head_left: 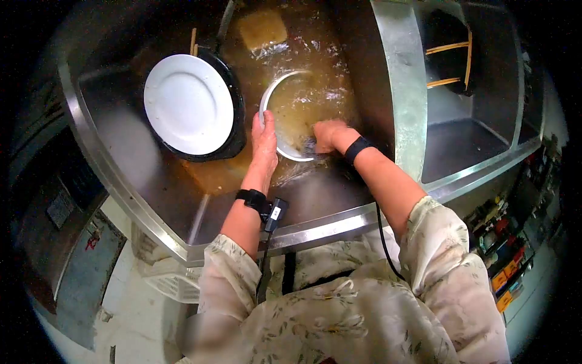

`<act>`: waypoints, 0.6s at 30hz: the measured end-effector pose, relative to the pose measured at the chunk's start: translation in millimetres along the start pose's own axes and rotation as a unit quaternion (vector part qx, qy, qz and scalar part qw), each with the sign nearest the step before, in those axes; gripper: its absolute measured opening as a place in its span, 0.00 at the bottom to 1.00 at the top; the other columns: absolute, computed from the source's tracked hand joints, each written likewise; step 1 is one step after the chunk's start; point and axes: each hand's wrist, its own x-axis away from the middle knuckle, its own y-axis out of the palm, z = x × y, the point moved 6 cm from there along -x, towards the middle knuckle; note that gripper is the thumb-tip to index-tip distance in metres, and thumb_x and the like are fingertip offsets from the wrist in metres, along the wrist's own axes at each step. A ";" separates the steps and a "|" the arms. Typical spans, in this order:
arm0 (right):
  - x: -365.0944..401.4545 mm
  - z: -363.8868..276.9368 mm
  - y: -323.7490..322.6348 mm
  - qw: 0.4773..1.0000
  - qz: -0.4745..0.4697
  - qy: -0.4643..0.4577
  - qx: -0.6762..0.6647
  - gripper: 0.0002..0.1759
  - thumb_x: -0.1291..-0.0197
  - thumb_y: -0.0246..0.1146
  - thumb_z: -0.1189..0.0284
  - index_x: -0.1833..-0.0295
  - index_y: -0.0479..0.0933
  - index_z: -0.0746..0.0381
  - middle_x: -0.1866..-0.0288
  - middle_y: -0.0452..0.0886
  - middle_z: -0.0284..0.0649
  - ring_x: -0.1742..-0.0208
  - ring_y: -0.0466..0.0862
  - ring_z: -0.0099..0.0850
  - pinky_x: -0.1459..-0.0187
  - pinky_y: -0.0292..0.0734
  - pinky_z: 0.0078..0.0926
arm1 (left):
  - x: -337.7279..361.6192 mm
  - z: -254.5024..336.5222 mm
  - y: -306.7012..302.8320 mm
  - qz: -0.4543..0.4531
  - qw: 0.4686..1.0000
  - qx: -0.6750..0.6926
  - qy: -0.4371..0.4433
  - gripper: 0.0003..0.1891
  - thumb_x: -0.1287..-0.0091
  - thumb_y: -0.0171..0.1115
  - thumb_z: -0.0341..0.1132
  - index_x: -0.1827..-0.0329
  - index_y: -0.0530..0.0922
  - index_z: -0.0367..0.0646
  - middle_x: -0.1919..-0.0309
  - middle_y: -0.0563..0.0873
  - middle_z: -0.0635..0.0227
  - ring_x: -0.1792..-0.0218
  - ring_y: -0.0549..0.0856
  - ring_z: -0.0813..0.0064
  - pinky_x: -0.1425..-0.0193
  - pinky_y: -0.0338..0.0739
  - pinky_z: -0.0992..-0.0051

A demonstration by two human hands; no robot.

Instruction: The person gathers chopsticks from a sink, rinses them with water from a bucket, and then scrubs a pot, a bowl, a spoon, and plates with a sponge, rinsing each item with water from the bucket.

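Observation:
Brownish water fills the middle of a steel sink (339, 229). A round white dish (264, 97) sits tilted in that water, its pale rim showing and much of its inside under the murk. My left hand (264, 142) grips the dish at its left rim, thumb uppermost. Over the lower right of the dish is my right hand (330, 136), closed and slightly blurred, with a small grey scrubber (310, 146) under its fingers. To the left, a clean-looking white oval plate (189, 104) rests on a round black dish (237, 121).
A yellowish square sponge-like block (262, 30) lies in the water at the back. Thin wooden sticks (193, 42) poke out behind the white plate. Past the steel divider (400, 91), a second basin holds a dark object with wooden sticks (447, 47).

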 end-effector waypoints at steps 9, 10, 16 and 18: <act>-9.4 -2.1 3.5 0.992 0.060 -0.056 -0.096 0.25 0.53 0.66 0.61 0.52 0.82 0.65 0.56 0.85 0.54 0.53 0.85 0.45 0.50 0.79 0.40 | 2.8 18.4 4.2 0.000 1.000 -0.016 0.025 0.29 0.26 0.53 0.53 0.32 0.66 0.39 0.43 0.78 0.59 0.44 0.77 0.68 0.38 0.70 0.66; -9.3 15.0 5.2 0.998 0.064 0.011 -0.002 0.25 0.53 0.66 0.59 0.52 0.82 0.64 0.54 0.85 0.54 0.52 0.85 0.45 0.49 0.79 0.40 | 4.7 21.0 5.5 -0.001 0.998 -0.068 0.015 0.31 0.26 0.52 0.55 0.31 0.65 0.40 0.41 0.78 0.58 0.42 0.76 0.67 0.37 0.70 0.65; -16.9 52.0 -29.1 0.837 0.512 0.104 -0.165 0.19 0.48 0.67 0.62 0.55 0.83 0.64 0.53 0.84 0.53 0.50 0.84 0.50 0.48 0.80 0.46 | -6.8 3.2 1.2 -0.037 0.995 -0.087 -0.044 0.38 0.27 0.45 0.62 0.24 0.57 0.42 0.31 0.68 0.57 0.32 0.69 0.65 0.29 0.63 0.64; -44.2 42.5 -65.5 0.869 0.437 0.056 -0.226 0.19 0.50 0.68 0.62 0.56 0.83 0.64 0.55 0.84 0.54 0.51 0.84 0.50 0.48 0.80 0.45 | -5.2 1.1 1.2 -0.028 0.994 -0.067 -0.085 0.37 0.25 0.41 0.61 0.24 0.55 0.41 0.28 0.65 0.60 0.31 0.66 0.67 0.28 0.62 0.64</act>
